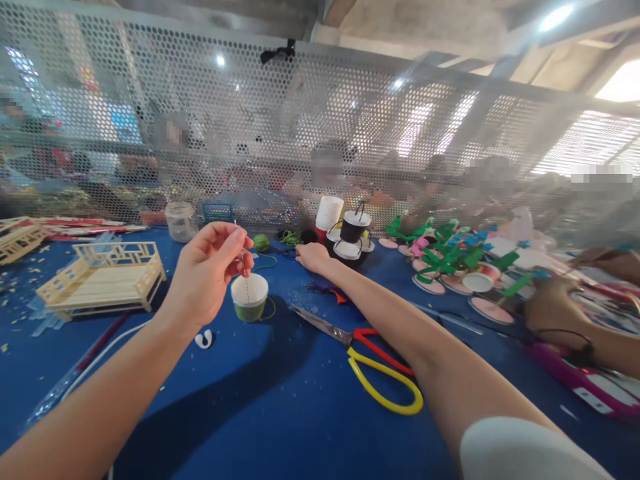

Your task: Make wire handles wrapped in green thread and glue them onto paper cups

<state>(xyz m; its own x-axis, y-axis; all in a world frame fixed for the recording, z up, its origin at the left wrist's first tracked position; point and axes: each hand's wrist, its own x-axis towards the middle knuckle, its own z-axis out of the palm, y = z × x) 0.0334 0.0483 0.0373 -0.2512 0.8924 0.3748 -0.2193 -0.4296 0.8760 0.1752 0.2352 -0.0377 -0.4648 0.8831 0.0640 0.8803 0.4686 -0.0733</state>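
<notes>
My left hand [213, 267] is raised, thumb and fingers pinched on a thin, brownish twisted strand [247, 288] that hangs down in front of a small cup. This white paper cup [250, 293] has green yarn wound round its lower part, and a loose tail of yarn lies beside it. My right hand [315, 257] reaches far forward over the table, fingers curled by a small dark object; what they hold is hidden. Left of that hand lies a ball of green yarn [261, 243]. Large scissors [345, 337] with red and yellow handles rest under my right forearm.
A wooden toy bed [107, 280] and a clear jar [181, 222] stand left. Stacked cups [329, 217] and black-wrapped cups [355, 227] stand behind my right hand. Paper flowers [450, 257] cover the right, near another person's arm [575, 320]. A perforated screen [240, 133] borders the back.
</notes>
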